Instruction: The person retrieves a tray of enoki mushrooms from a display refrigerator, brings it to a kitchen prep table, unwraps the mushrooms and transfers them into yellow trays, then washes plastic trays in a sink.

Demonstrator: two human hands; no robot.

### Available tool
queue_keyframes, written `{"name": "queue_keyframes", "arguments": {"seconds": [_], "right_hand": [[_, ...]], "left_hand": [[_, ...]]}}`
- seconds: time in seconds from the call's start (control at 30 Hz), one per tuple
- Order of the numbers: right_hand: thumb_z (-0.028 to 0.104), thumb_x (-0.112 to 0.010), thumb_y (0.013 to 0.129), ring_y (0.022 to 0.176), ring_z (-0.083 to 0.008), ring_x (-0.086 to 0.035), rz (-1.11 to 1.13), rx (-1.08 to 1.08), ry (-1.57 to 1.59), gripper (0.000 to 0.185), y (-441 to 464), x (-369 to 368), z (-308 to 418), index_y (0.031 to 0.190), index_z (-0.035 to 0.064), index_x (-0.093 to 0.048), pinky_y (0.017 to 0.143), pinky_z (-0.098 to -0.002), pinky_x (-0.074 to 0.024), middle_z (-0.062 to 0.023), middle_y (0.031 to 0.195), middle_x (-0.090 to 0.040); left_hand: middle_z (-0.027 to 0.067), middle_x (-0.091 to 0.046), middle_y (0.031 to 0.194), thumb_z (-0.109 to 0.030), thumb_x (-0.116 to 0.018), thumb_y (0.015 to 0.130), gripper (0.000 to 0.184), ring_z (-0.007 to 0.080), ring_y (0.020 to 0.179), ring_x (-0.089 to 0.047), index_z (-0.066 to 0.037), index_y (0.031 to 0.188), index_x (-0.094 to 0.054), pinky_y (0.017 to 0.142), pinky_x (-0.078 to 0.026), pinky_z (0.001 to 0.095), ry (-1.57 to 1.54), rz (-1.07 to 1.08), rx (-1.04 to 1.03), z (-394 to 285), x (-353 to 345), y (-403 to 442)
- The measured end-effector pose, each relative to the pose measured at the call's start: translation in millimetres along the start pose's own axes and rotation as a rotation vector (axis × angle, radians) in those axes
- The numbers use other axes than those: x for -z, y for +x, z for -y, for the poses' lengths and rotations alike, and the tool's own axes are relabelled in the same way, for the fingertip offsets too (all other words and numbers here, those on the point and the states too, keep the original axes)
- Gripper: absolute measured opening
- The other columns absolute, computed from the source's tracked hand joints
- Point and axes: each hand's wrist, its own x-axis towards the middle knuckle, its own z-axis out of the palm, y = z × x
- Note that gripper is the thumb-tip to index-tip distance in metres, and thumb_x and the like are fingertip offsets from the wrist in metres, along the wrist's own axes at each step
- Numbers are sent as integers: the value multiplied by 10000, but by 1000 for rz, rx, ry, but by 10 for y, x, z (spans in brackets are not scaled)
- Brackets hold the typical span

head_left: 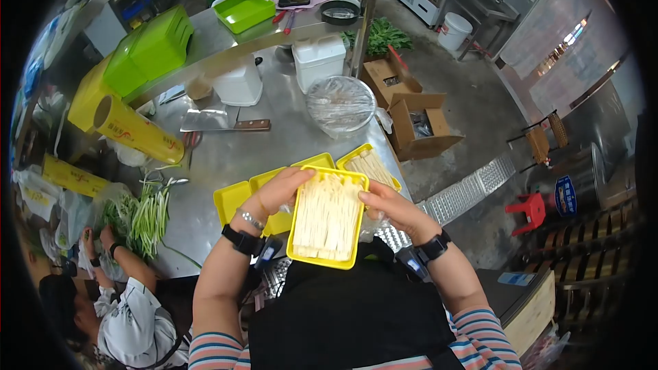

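Observation:
A yellow tray (296, 243) filled with pale strips of food (327, 219) in rows is held up in front of my body. My left hand (282, 192) grips its upper left edge, and my right hand (394, 209) pinches its right edge. Behind it on the metal table lie several yellow trays (232, 200), partly covered by the held tray and my left hand. Another yellow tray (340, 163) with similar pale strips sits just beyond my right hand.
A cleaver (226, 123), a film-covered bowl (340, 106) and white containers (319, 62) stand farther back on the table (199, 199). At the left, a co-worker (140, 322) handles green stalks (149, 216). Cardboard boxes (423, 127) and a red stool (526, 214) are at the right.

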Motion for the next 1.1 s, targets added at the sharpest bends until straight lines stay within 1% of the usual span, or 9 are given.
{"name": "queue_keyframes", "arguments": {"seconds": [0.2, 0.3, 0.47, 0.5, 0.57, 0.7, 0.8, 1.0, 1.1], "right_hand": [[250, -601, 897, 1156, -145, -509, 25, 26, 179, 575, -16, -139, 26, 1352, -34, -392, 958, -256, -414, -101, 1252, -535], [203, -569, 911, 1129, -148, -524, -90, 75, 317, 506, -152, -171, -45, 1342, -13, -417, 939, -272, -429, -96, 1257, -536], [244, -527, 945, 1073, -152, -576, -301, 255, 638, 421, -28, -275, 41, 1277, -6, -464, 904, -288, -467, -97, 1207, -572], [267, -517, 952, 1065, -138, -569, -320, 297, 654, 398, 25, -320, 92, 1263, 20, -482, 885, -276, -465, -74, 1182, -583], [279, -520, 952, 1043, -126, -566, -376, 342, 638, 391, 128, -412, 187, 1252, 31, -492, 860, -267, -463, -58, 1171, -586], [318, -525, 950, 957, -86, -551, -466, 389, 593, 370, 257, -522, 211, 1226, 71, -514, 771, -239, -444, -20, 1147, -591], [410, -497, 946, 981, -109, -538, -482, 291, 591, 422, 240, -520, 104, 1253, 120, -486, 793, -294, -404, -2, 1151, -586], [453, -531, 915, 932, -104, -524, -423, 109, 570, 400, 161, -558, -81, 1214, 189, -498, 787, -287, -382, 26, 1117, -588], [429, -540, 920, 924, -84, -520, -411, 91, 542, 370, 172, -579, -43, 1199, 190, -499, 762, -277, -393, 34, 1085, -589]], "left_hand": [[34, -625, 890, -404, -502, 930, 433, 79, 713, -576, -14, 1094, -592, 576, -459, 214, 181, 165, 76, -2, -13, 94], [28, -625, 883, -404, -488, 943, 427, 74, 703, -571, -20, 1100, -589, 565, -458, 209, -207, 199, -4, 409, 262, 117], [41, -642, 1018, -313, -590, 906, 386, 123, 914, -629, -27, 1162, -548, 830, -502, 262, -624, -153, -155, 872, -210, -1], [115, -563, 1255, -310, -564, 920, 391, 145, 846, -625, -37, 1198, -529, 739, -522, 258, -404, -179, -255, 890, -347, -40], [17, -584, 995, -260, -637, 876, 437, 59, 610, -451, -48, 1240, -520, 518, -365, 192, -484, 50, -242, 799, -416, -28], [-68, -505, 727, -236, -661, 862, 444, 25, 578, -392, -42, 1236, -524, 501, -321, 178, -225, 4, -213, 453, -712, 9], [-65, -576, 798, -245, -589, 914, 201, -2, 592, -391, -90, 1020, -659, 486, -302, 161, -144, -64, -138, 595, -540, -81], [-50, -551, 803, -281, -569, 923, 281, 25, 618, -451, -81, 1117, -612, 538, -369, 190, -543, -537, -131, 998, -137, -348], [-43, -544, 807, -357, -539, 928, 392, 31, 600, -446, -112, 1234, -539, 531, -370, 181, -654, -500, -274, 1244, 323, -450]]}}
